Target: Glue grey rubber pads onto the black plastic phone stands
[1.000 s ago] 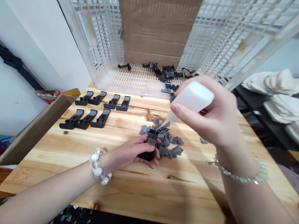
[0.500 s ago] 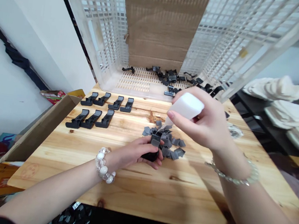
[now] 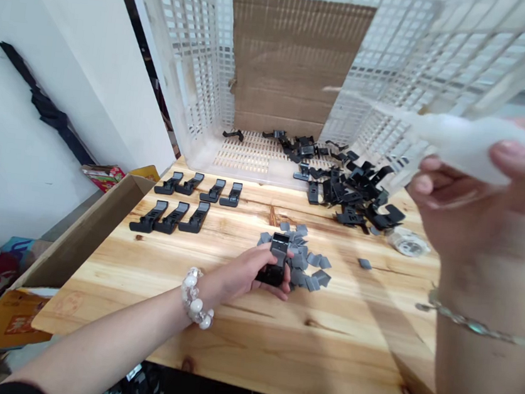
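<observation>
My left hand is closed around a black plastic part, held low over the table beside a loose pile of small grey pads. Raised at the right, my right hand grips a white squeeze bottle with a long thin nozzle pointing left; both are smeared by motion. To the left, several similar black parts lie in two rows, grey pads showing on their upper ends.
A white plastic crate lies on its side at the back, cardboard against its far wall. Black parts spill from it onto the wooden table. A roll of clear tape sits at right; an open carton stands at left.
My right hand has lifted the bottle up and to the right, away from the black part. The view has shifted slightly. My left hand still grips the part.
</observation>
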A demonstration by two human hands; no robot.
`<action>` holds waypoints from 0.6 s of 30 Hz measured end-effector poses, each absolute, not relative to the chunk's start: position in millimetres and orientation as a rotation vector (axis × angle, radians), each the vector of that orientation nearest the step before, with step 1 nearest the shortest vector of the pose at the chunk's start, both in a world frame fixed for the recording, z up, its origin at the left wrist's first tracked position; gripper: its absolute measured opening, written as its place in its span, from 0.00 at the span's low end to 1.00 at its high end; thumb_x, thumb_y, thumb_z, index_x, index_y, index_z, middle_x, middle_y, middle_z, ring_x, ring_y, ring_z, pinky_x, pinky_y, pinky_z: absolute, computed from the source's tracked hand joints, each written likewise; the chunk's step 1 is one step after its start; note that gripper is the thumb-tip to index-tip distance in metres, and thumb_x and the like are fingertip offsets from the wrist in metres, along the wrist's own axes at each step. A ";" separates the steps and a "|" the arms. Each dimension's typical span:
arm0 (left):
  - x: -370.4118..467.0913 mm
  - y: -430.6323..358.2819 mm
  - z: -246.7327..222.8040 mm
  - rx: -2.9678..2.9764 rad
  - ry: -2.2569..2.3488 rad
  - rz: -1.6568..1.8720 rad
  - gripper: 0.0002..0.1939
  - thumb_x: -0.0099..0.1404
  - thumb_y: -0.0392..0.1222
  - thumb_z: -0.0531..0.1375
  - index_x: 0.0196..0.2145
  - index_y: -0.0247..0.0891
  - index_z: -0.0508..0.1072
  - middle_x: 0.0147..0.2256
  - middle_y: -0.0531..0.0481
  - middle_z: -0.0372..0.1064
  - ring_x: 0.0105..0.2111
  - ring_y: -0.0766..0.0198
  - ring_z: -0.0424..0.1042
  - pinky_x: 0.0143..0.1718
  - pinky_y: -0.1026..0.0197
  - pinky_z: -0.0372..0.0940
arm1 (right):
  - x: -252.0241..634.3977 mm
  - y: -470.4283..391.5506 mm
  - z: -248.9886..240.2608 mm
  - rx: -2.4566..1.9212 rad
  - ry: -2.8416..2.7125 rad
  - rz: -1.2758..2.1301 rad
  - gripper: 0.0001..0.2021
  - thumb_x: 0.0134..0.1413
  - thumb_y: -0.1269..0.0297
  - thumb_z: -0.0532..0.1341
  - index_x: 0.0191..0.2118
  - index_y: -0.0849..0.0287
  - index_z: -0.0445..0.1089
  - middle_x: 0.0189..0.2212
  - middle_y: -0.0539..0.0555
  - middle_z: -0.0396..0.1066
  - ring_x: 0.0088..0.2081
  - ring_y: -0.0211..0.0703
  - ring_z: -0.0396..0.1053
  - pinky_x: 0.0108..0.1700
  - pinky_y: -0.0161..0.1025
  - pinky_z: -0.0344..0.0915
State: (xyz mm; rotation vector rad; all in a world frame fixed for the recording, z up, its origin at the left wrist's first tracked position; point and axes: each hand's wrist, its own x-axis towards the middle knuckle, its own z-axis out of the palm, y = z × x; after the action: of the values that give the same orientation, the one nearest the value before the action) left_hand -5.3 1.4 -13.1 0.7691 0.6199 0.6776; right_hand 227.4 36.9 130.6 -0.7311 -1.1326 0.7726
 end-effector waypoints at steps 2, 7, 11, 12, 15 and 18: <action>-4.2 -0.2 -10.5 0.781 0.625 0.699 0.16 0.62 0.39 0.56 0.47 0.32 0.69 0.31 0.46 0.71 0.30 0.61 0.73 0.35 0.55 0.70 | 230.5 38.4 115.9 -0.844 -1.105 0.988 0.12 0.40 0.68 0.64 0.31 0.51 0.62 0.25 0.52 0.72 0.23 0.42 0.68 0.19 0.36 0.47; -2.2 -6.3 -4.3 0.854 0.625 0.711 0.15 0.63 0.43 0.60 0.46 0.35 0.72 0.34 0.46 0.71 0.37 0.59 0.71 0.41 0.53 0.69 | 216.2 19.9 56.2 -1.005 -0.971 1.474 0.14 0.39 0.67 0.65 0.34 0.56 0.61 0.33 0.55 0.73 0.27 0.40 0.69 0.20 0.32 0.51; -2.0 -7.2 -4.0 0.920 0.622 0.693 0.15 0.63 0.45 0.62 0.46 0.36 0.71 0.38 0.45 0.71 0.41 0.57 0.70 0.40 0.52 0.70 | 204.9 2.5 24.6 -0.963 -0.950 1.544 0.18 0.40 0.68 0.69 0.37 0.55 0.63 0.31 0.49 0.67 0.25 0.33 0.63 0.20 0.30 0.50; -1.7 -7.0 -3.9 0.936 0.623 0.699 0.15 0.63 0.45 0.62 0.45 0.36 0.71 0.38 0.45 0.71 0.42 0.57 0.70 0.41 0.52 0.70 | 203.0 0.0 21.1 -0.955 -0.930 1.577 0.18 0.40 0.68 0.70 0.38 0.55 0.63 0.27 0.47 0.64 0.24 0.32 0.61 0.20 0.29 0.49; 0.1 -7.1 -3.4 0.991 0.640 0.726 0.14 0.64 0.45 0.62 0.45 0.36 0.70 0.39 0.44 0.72 0.43 0.57 0.71 0.44 0.53 0.69 | 197.5 -5.7 15.7 -0.969 -0.914 1.631 0.16 0.41 0.66 0.71 0.35 0.57 0.65 0.22 0.44 0.58 0.20 0.28 0.54 0.19 0.28 0.47; 2.9 -8.7 -4.4 1.006 0.662 0.735 0.15 0.64 0.45 0.62 0.47 0.37 0.70 0.42 0.43 0.73 0.45 0.56 0.72 0.46 0.53 0.69 | 192.1 -12.1 10.2 -1.020 -1.011 1.581 0.14 0.42 0.63 0.71 0.34 0.58 0.68 0.23 0.47 0.64 0.21 0.30 0.58 0.22 0.31 0.55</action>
State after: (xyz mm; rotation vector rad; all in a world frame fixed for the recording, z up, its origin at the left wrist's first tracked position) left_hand 2.9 -8.7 -4.4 1.0058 0.6617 0.7355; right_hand 192.1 -12.1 10.2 -1.0204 -1.0106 1.5814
